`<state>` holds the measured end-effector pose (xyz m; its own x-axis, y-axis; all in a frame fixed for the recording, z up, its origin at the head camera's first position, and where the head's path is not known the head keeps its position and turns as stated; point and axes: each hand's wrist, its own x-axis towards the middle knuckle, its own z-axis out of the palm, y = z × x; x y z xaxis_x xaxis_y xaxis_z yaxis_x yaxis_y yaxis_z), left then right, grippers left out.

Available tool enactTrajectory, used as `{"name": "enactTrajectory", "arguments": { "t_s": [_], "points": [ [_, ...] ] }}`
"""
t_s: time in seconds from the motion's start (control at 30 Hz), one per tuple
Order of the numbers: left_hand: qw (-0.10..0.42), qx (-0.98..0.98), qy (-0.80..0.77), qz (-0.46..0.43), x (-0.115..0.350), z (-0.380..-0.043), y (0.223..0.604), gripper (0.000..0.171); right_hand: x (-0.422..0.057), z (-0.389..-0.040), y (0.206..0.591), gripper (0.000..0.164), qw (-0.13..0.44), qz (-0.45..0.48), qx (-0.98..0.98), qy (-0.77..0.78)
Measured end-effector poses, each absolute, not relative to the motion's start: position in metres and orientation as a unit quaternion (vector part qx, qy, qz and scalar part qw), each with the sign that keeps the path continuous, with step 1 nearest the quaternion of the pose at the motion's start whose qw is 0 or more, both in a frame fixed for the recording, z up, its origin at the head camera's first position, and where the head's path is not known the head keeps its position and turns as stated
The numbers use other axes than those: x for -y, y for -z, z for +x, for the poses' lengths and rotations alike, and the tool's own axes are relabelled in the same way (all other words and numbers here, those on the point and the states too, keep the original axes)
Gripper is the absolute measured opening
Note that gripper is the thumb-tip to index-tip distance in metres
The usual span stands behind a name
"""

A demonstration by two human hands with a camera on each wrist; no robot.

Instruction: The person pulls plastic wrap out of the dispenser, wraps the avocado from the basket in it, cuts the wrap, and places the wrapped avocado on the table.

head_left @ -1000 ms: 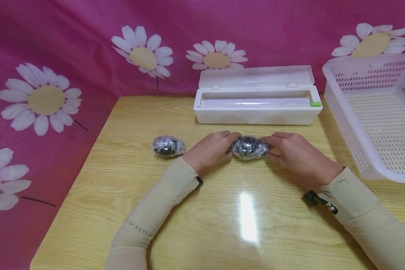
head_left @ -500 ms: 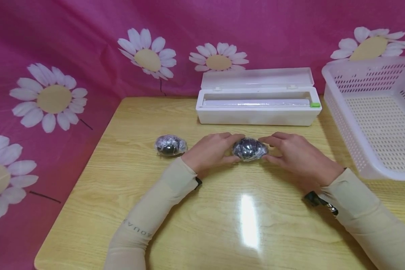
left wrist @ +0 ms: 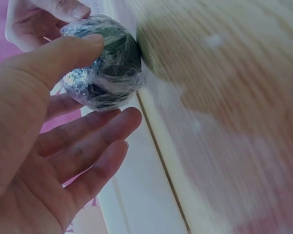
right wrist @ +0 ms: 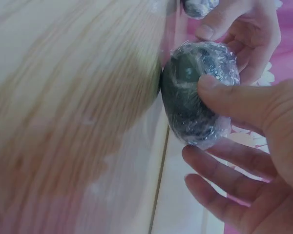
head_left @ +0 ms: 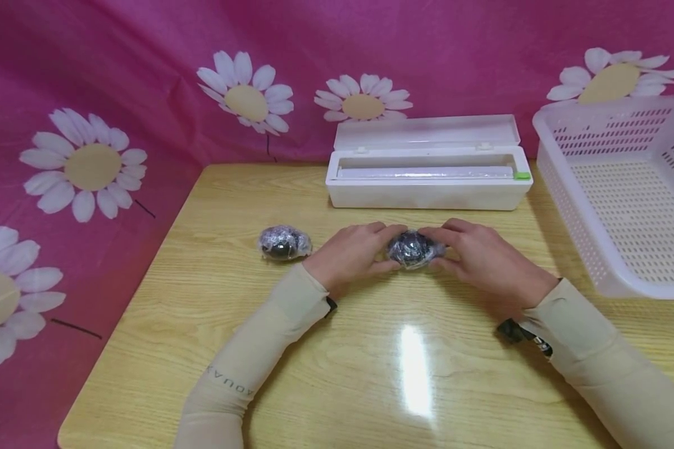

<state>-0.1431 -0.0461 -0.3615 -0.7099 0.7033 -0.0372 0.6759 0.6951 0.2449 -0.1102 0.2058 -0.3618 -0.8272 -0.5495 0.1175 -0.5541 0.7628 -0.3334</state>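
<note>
A dark green, avocado-like oval bundle [head_left: 410,251] in crinkled clear cling film rests on the wooden table, between both hands. My left hand [head_left: 349,252] holds its left end, thumb on the near side and index finger on the far side. From the right, my right hand [head_left: 480,259] pinches it between thumb and fingers. The right wrist view shows that thumb [right wrist: 212,87] pressed on the film, the lower fingers spread below the bundle. In the left wrist view the left thumb [left wrist: 90,46] lies across the film. A second film-wrapped dark bundle [head_left: 281,243] sits left of the left hand.
Behind the hands stands a white cling film dispenser [head_left: 429,194], lid up, with a film roll [head_left: 427,172] inside and a green tab [head_left: 522,176] at its right end. A white perforated basket [head_left: 573,231] stands at the right. A pink daisy-print cloth [head_left: 449,56] hangs behind the table.
The left thumb has come forward onto the bundle's near side. The right hand has shifted left, its fingers further over the bundle, and the film at its right end is tucked closer.
</note>
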Motion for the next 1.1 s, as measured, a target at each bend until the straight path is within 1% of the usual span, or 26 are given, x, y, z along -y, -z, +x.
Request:
{"name": "enactTrajectory", "arguments": {
  "t_s": [0.1,0.3,0.47,0.73,0.93,1.03,1.1],
  "points": [
    [0.064,-0.919,-0.108,0.373,0.046,-0.144,0.362,0.067,-0.205,-0.114,0.364,0.053,0.014,0.297,0.935,-0.193],
    [0.064,-0.920,-0.102,0.374,0.046,-0.145,0.362,0.068,-0.206,-0.119,0.366,0.063,0.002,0.293,0.937,-0.190],
    [0.070,-0.918,-0.106,0.376,0.046,-0.146,0.362,0.069,-0.205,-0.120,0.367,0.059,0.000,0.304,0.935,-0.180],
    [0.075,-0.922,-0.095,0.369,0.046,-0.151,0.362,0.070,-0.209,-0.124,0.365,0.070,0.006,0.296,0.940,-0.167],
    [0.068,-0.923,-0.093,0.368,0.049,-0.154,0.361,0.069,-0.213,-0.123,0.360,0.067,0.017,0.292,0.943,-0.159],
    [0.060,-0.927,-0.087,0.359,0.052,-0.155,0.357,0.072,-0.216,-0.122,0.354,0.065,0.032,0.277,0.947,-0.158],
    [0.044,-0.932,-0.088,0.348,0.056,-0.157,0.352,0.074,-0.219,-0.123,0.347,0.062,0.050,0.261,0.950,-0.162]
  ]
}}
